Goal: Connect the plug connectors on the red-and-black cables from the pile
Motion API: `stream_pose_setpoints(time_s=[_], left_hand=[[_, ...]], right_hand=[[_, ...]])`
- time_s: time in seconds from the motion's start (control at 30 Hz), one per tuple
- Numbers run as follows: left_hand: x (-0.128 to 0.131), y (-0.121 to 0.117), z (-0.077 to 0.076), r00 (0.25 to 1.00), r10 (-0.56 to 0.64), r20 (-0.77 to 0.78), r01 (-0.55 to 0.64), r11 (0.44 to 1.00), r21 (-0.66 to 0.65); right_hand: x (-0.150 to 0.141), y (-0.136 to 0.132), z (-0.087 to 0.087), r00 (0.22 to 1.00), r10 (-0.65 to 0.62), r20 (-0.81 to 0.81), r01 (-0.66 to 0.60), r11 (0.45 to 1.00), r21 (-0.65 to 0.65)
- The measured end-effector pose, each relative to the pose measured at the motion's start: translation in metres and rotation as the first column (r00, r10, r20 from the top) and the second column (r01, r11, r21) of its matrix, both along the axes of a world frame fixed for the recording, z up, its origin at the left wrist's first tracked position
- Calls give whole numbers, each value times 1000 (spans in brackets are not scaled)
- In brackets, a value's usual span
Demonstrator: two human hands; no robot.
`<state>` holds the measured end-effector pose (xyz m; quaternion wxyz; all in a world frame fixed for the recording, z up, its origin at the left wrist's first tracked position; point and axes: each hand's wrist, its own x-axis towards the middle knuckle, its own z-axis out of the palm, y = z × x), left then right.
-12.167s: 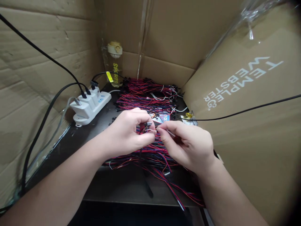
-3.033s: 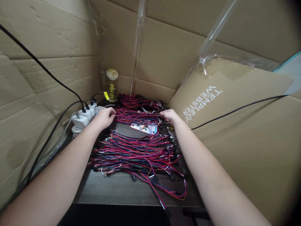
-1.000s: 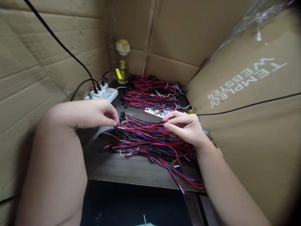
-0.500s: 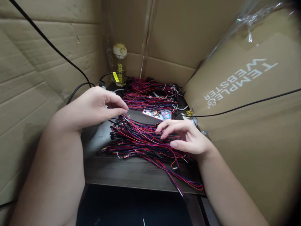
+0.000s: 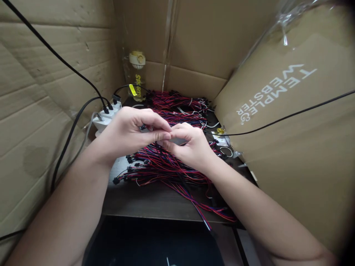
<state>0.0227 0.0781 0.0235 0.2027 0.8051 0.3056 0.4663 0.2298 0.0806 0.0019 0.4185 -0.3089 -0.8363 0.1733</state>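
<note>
My left hand [image 5: 138,127] and my right hand [image 5: 190,143] meet above the table, both closed in a pinch with their fingertips touching. Whatever lies between the fingertips is too small and hidden to make out; something dark shows just below them. Under my hands spreads a loose pile of red, blue and black wires [image 5: 166,173], with small black connectors [image 5: 116,180] at its left ends. Several strands trail toward the table's front right edge. Behind my hands lie more wire bundles [image 5: 177,100], partly covered by my fingers.
Cardboard walls [image 5: 199,37] enclose the table [image 5: 130,201] at left, back and right. A clear bottle [image 5: 138,75] stands at the back left. Beside my left wrist is a white power strip [image 5: 108,115] with black cables. A black cable [image 5: 291,114] crosses at right.
My hands have come together: the right moved up and left, its spread fingers closing into a pinch, and the left moved rightward. The power strip now shows; the printed card is covered.
</note>
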Motion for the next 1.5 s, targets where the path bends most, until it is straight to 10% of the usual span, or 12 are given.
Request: stream_pose_setpoints(time_s=[0.27,0.47,0.83,1.03,1.37,1.5], left_hand=[[-6,9,0,970,221,-104,-232,967,-108],[-35,26,-9,842,218,-493,-453,781,-430],[-30,12,3,845,-60,-532,-270,810,-520],[-17,15,-13,893,-47,-448,-271,737,-619],[14,9,-5,887,110,-448,-324,840,-435],[7,13,-3,912,74,-402,-262,861,-436]], right_hand=[[-3,10,1,998,-52,-25,49,991,-127],[6,20,-17,989,-106,-106,73,957,-280],[5,15,-16,990,-103,-94,67,942,-328],[2,10,-19,987,11,-161,-67,935,-348],[5,18,-24,956,50,-289,-184,870,-458],[6,12,-23,976,-39,-214,-30,951,-309]])
